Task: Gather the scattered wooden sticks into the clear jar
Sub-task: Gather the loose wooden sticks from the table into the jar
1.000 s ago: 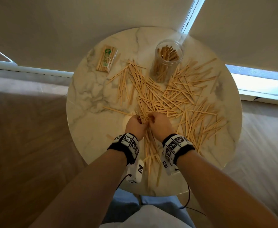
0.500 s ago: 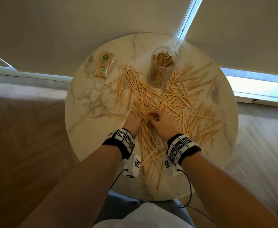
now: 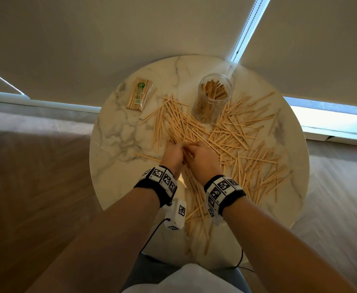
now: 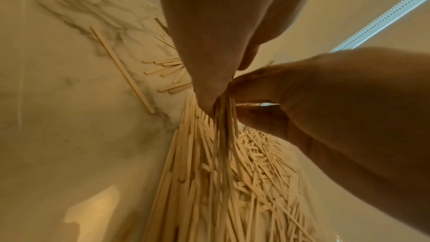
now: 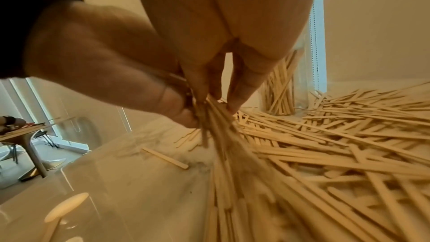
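Wooden bundle of sticks (image 4: 223, 117), pale, thin and flat, pinched between left hand (image 3: 173, 154) and right hand (image 3: 201, 159), which meet at mid-table; long axis runs back toward the person. Jar (image 3: 213, 97), clear, upright, partly filled, stands straight ahead, nearer the right hand. Loose sticks (image 3: 247, 140) ring it on the table (image 3: 118, 144).

Both forearms reach forward, wrists banded. The left hand (image 3: 173, 154) and right hand (image 3: 201, 158) meet knuckle to knuckle, fingers curled, pinching one bundle of sticks (image 4: 223, 128) between them.
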Motion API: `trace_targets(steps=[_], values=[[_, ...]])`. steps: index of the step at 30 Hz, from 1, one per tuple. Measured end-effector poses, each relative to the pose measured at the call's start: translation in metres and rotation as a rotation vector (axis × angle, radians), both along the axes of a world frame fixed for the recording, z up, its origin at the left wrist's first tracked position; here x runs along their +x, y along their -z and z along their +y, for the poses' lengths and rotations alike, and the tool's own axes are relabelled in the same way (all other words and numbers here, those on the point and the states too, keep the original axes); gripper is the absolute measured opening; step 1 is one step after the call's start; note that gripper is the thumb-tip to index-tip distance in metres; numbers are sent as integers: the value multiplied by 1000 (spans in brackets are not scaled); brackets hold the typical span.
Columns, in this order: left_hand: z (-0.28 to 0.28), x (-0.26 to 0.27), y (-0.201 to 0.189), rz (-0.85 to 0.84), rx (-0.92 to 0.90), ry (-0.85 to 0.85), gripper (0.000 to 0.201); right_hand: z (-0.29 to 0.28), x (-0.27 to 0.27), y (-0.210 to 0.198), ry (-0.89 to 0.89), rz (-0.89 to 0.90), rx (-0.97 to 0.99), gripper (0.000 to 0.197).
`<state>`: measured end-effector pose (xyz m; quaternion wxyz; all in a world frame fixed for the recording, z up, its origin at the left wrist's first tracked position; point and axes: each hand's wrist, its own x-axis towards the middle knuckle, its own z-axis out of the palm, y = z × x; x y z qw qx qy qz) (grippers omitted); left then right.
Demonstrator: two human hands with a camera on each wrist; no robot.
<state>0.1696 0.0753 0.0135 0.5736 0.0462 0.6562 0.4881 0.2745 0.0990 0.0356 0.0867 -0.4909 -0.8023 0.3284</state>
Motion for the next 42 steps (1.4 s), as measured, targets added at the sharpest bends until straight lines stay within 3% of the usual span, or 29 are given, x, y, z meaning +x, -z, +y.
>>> trace_targets(steps=[2, 5, 8, 10, 13, 17, 21, 25, 31, 36, 39, 42], values=[[3, 0, 2, -20, 42, 19, 38, 2, -7, -3, -9, -2, -3, 28], [8, -5, 2, 19, 121, 16, 18, 3, -8, -6, -51, 26, -48, 29], [13, -16, 10, 181, 129, -43, 18, 6, -2, -4, 27, 71, -1, 26], [15, -20, 13, 201, 108, -69, 19, 9, 3, -1, 64, 13, -10, 39], [23, -20, 5, 90, 124, -153, 21, 10, 1, 0, -92, -184, -91, 62], [31, -14, 1, -34, 133, -184, 22, 10, -10, 0, -163, -237, -49, 52], [34, -12, 1, 61, 189, -67, 27, 15, -7, 6, -111, -153, -54, 34], [24, -26, 10, 164, 247, 24, 15, 33, 1, -3, -44, -68, -57, 40], [8, -3, 4, 223, 320, 313, 53, 71, -24, -47, 158, 324, -153, 61], [11, 12, -12, 274, 285, 374, 42, 81, -36, -65, 55, 185, -48, 27], [15, 12, -16, 271, 293, 382, 26, 82, -32, -68, 48, 135, 57, 26], [21, 7, -21, 257, 327, 349, 21, 78, -26, -70, 35, 148, -65, 38]])
